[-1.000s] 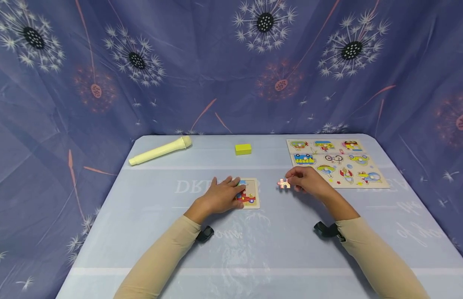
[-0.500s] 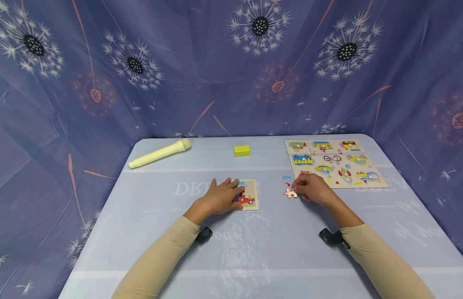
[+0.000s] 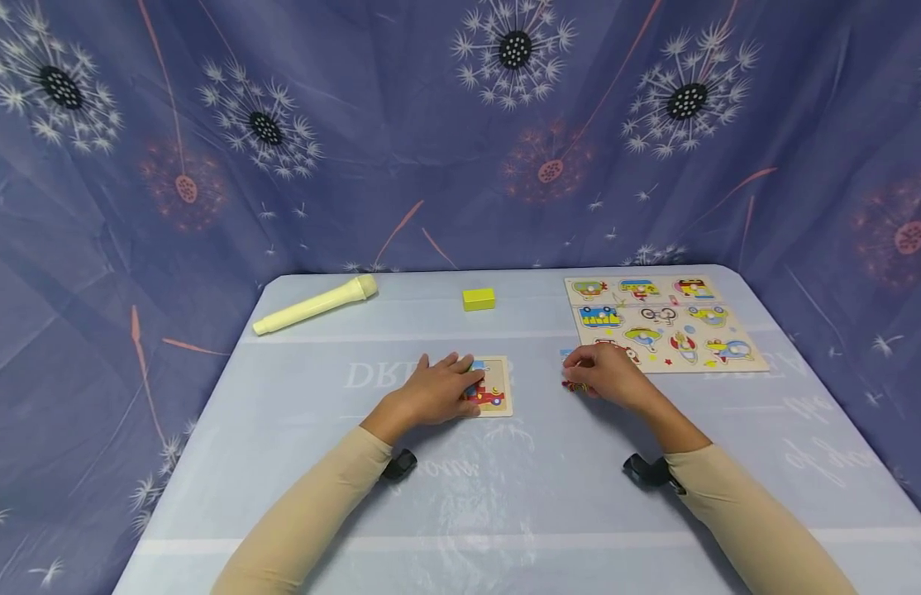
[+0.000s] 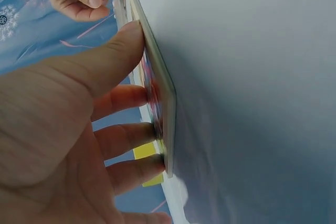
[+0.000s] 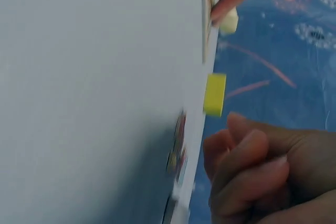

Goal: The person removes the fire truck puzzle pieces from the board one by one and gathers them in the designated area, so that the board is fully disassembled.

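Blue-purple fabric walls (image 3: 401, 124) enclose the back and both sides, hanging in soft folds and printed with white dandelion heads (image 3: 515, 49) and coral ones (image 3: 550, 171). Below stands a counter (image 3: 572, 504) under a pale blue cover with whitish bands and faint, upside-down lettering (image 3: 379, 374). Even light leaves a soft sheen mid-surface.

1. Head view: bright, even light; a soft shadow on the table (image 3: 550, 496) just nearside of the right hand (image 3: 608, 376).
2. Left wrist view: broad, dim shadow beside the board (image 4: 167, 95) under the left hand (image 4: 71, 114).
3. Right wrist view: puzzle pieces (image 5: 179, 135) near the right hand blurred.
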### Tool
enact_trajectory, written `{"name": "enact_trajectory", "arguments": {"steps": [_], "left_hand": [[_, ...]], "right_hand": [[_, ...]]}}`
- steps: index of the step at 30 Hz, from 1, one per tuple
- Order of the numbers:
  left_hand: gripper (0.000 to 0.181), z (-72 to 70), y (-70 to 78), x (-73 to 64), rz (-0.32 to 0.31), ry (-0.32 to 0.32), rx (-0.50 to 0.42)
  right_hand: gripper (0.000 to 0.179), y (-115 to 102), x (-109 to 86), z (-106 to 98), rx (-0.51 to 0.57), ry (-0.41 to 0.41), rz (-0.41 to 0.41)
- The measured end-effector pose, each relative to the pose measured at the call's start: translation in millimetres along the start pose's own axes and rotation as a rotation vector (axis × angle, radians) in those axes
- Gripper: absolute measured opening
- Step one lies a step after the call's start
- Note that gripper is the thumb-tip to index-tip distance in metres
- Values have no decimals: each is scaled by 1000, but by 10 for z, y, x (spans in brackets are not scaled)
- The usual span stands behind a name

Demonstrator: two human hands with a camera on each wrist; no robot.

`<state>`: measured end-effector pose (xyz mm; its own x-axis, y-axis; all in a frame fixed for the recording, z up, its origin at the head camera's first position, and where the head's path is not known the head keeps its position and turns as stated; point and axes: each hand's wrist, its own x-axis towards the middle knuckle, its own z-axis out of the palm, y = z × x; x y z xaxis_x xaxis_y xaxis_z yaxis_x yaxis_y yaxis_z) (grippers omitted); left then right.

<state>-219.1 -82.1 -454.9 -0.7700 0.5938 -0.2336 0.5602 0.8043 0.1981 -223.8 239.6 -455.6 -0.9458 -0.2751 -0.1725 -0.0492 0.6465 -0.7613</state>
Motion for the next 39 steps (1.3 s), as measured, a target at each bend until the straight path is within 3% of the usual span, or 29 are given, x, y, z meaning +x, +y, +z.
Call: {"name": "enact_trajectory", "arguments": {"steps": [4,10,16,21,29,39], "left_hand": [[64,-7,-37,12,-4,-4,-27],[54,5,-74,47,-2,6,-68],[56,-6,-104,8,18,1,-76],[66,-54,-139,-102,68,0,-44],[60,-72,-217,-238,181,-72,-28],[55,-60,-236,-215,178,-88,-26]], "right_hand": [[23,-169,51,200,77,-138,-37],[24,-403,151,476,43,-261,-105],[35,-571,216,669,-206,-222,-226],[42,-636,194,759,-340,-188,-232],[40,-665,167,808,-385,-155,-210],[37,-659,174,814,-358,-145,-255]]}}
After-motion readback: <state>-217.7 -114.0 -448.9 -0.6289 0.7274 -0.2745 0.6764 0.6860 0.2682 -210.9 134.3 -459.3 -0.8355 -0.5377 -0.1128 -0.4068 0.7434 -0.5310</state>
